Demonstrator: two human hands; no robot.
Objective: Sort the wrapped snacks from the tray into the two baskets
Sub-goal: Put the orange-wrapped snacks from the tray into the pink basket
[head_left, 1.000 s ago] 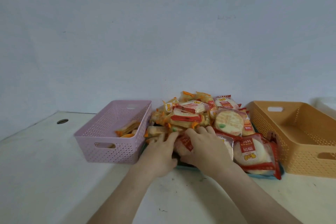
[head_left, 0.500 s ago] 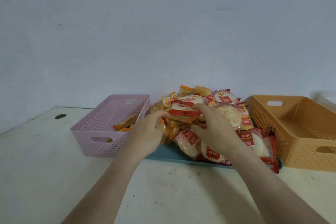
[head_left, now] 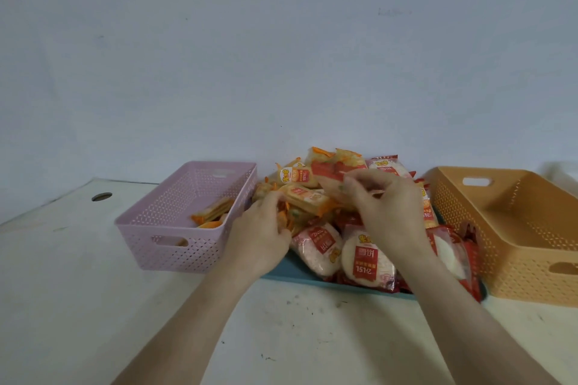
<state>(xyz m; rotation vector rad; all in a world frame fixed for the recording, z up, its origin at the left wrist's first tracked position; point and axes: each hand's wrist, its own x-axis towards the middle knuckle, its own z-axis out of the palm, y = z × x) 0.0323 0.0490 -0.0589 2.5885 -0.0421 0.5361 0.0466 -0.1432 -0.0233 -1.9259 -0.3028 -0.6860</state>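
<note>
A blue tray (head_left: 297,277) is set at the middle of the table (head_left: 93,306), against the far edge, with its long side along that edge. It is heaped with a pile of wrapped snacks (head_left: 308,197). Round packets with red labels (head_left: 364,259) are stacked at the tray's near edge, and long orange-trimmed ones toward its left end.

A pink basket (head_left: 162,253) is placed just beside the tray's left end and an orange basket (head_left: 516,275) just beside its right end. Both have their long axes running from the near edge to the far edge. A few long orange snacks (head_left: 212,211) lie in the pink basket, angled toward its far right corner.

A red-wrapped packet (head_left: 334,170) is pinched by the right hand (head_left: 391,212) at the top of the pile, its long axis roughly level and pointing left. Orange-trimmed wrappers at the pile's left edge are gripped in the curled fingers of the left hand (head_left: 262,231).

Scuffed white surface is seen between the tray and the near edge, crossed only by the forearms.

Half a second earlier the right hand was laid lower on the pile. It is now raised with the packet, while the left hand is kept at the same spot.
</note>
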